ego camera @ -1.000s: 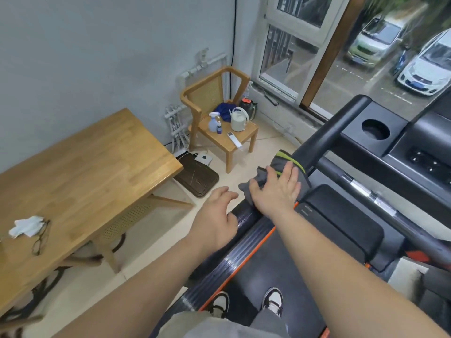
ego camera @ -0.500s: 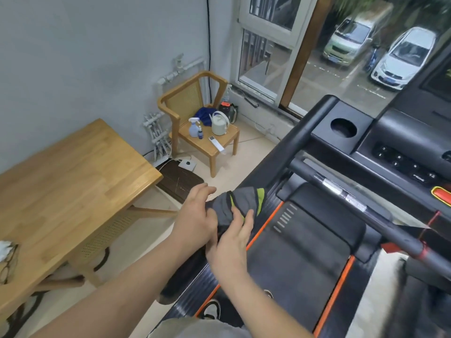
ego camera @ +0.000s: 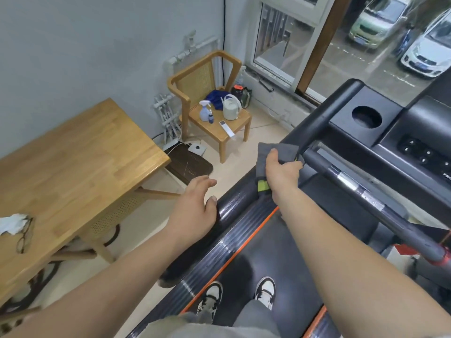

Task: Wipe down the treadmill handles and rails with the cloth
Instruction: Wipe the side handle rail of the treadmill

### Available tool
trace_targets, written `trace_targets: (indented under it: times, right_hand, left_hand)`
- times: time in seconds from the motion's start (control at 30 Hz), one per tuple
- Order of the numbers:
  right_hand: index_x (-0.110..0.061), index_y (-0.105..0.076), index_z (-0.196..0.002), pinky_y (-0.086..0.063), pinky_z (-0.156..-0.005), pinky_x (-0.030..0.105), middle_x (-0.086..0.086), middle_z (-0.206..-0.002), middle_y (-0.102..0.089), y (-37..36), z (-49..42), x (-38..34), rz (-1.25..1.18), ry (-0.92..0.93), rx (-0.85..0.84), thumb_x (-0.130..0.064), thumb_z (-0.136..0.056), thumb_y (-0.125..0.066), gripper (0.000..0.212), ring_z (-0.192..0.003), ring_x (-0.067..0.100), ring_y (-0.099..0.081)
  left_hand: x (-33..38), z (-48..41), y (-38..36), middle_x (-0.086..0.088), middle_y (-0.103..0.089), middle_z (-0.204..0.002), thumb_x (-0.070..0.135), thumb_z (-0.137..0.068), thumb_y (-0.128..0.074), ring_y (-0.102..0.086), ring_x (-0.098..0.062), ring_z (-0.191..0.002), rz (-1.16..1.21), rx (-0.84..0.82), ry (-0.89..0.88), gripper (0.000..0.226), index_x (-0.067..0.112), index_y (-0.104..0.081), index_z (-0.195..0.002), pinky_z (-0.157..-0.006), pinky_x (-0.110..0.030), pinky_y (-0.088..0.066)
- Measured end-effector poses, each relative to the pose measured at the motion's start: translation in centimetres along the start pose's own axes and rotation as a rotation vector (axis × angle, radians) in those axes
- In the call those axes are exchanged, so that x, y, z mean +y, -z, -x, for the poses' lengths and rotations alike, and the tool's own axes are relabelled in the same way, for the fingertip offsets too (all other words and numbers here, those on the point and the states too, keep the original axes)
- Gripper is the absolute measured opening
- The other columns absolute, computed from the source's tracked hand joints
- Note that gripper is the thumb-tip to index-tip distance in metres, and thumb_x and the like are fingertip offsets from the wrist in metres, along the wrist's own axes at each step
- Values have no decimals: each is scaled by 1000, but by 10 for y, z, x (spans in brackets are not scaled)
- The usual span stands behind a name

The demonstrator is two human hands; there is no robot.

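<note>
My right hand grips a grey cloth with a yellow-green tag, wrapped over the treadmill's black left handrail where the rail meets the horizontal crossbar handle. My left hand lies relaxed on the lower glossy part of that rail, fingers loose, thumb on top. The crossbar runs down to the right with silver sensor patches. My two shoes stand on the treadmill belt.
The treadmill console with a cup hole and buttons fills the upper right. A wooden table with glasses and tissue stands on the left. A wooden chair holds a spray bottle, kettle and remote. A window lies behind.
My right hand has carried the cloth back up the rail to the crossbar joint. My left hand has let go of the cloth and settled on the lower rail.
</note>
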State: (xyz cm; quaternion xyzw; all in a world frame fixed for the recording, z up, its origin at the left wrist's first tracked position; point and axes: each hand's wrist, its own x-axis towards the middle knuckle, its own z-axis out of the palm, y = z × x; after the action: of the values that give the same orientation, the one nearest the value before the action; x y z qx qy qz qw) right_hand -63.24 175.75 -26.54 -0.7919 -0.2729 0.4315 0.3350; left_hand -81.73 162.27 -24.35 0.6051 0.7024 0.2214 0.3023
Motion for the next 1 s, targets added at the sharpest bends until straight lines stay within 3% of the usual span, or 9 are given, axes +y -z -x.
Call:
trace_targets:
  times: [0.1,0.23,0.47,0.57,0.63,0.73,0.8,0.9,1.0]
  right_hand:
    - [-22,-15,-158,-49,-104,47,15,-151,-45,-4,10,1,-28,3,36,-63,-90,-58,90,-126,39,-54]
    - [-14,-14,-161,-38,-107,40,19,-160,-31,-15,69,25,-10,114,63,-51,-98,-57,85,-137,36,-44]
    - [-11,2,-163,-22,-115,31,16,-168,-11,-58,224,125,97,77,-136,-46,-99,-60,96,-152,25,-20]
    - [-20,-1,-163,-33,-120,38,13,-164,-29,-65,237,149,25,-35,-264,-61,-87,-67,108,-148,26,-35]
    - [-26,-10,-158,-49,-109,43,5,-148,-50,-64,226,144,-51,-161,-317,-70,-75,-70,111,-130,23,-56]
    - [-12,-35,-142,-64,-79,38,6,-125,-66,-55,197,113,-180,-291,-341,-52,-85,-78,81,-103,22,-71]
    - [-5,-50,-132,-62,-59,30,9,-115,-72,-46,177,93,-214,-270,-307,-42,-87,-81,66,-91,21,-75]
    - [-6,-57,-131,-61,-60,26,7,-114,-75,-36,157,75,-256,-180,-268,-38,-86,-83,61,-87,16,-75]
    - [-13,-31,-153,-57,-67,24,1,-132,-62,-42,166,79,-185,-134,-179,-53,-87,-76,90,-97,12,-68]
  left_hand:
    - [-10,13,6,3,-44,-156,19,-103,-52,-40,-15,-144,-44,-31,11,38,19,-58,-141,-113,-18,-21]
    - [-41,30,18,3,-54,-148,22,-104,-52,-49,-15,-137,-47,-79,113,33,20,-63,-136,-109,-19,-29]
    - [-81,46,27,7,-73,-116,31,-94,-49,-67,-12,-110,122,-124,293,31,28,-70,-118,-103,-40,-52]
    - [-90,50,30,9,-70,-118,20,-99,-52,-65,-12,-114,242,-77,355,27,26,-69,-119,-106,-38,-51]
    - [-95,52,32,9,-66,-117,16,-102,-53,-62,-12,-115,279,-51,384,26,23,-69,-122,-105,-32,-48]
    - [-102,58,33,10,-64,-119,15,-102,-54,-59,-8,-113,315,-45,371,25,22,-68,-122,-99,-22,-41]
    - [-107,64,33,11,-64,-123,15,-102,-54,-57,-6,-113,320,-34,364,26,22,-69,-122,-98,-19,-37]
    - [-113,71,34,12,-65,-126,15,-101,-54,-57,-6,-119,326,-9,365,26,27,-69,-120,-104,-21,-38]
    - [-117,77,33,12,-64,-128,13,-101,-54,-58,-7,-123,355,2,364,27,27,-68,-119,-107,-23,-38]
